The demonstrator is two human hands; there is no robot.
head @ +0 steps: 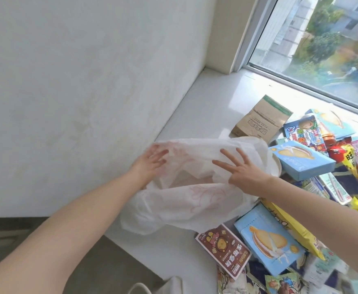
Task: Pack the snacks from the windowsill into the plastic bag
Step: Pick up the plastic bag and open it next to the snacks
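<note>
Left hand [151, 164] and right hand [244, 174] spread plastic bag [184, 202] on windowsill [197, 107].

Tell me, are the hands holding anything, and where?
Only the plastic bag, at its open mouth: left hand on the left rim, right hand on the right rim, both spread flat.

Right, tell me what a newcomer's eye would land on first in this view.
The white plastic bag in the middle of the windowsill stands out first, with the left hand at its far-left edge and the right hand spread flat on top. Next comes the bright jumble of snacks along the right, notably a blue cookie box at bottom right and a brown paper bag nearer the window.
</note>
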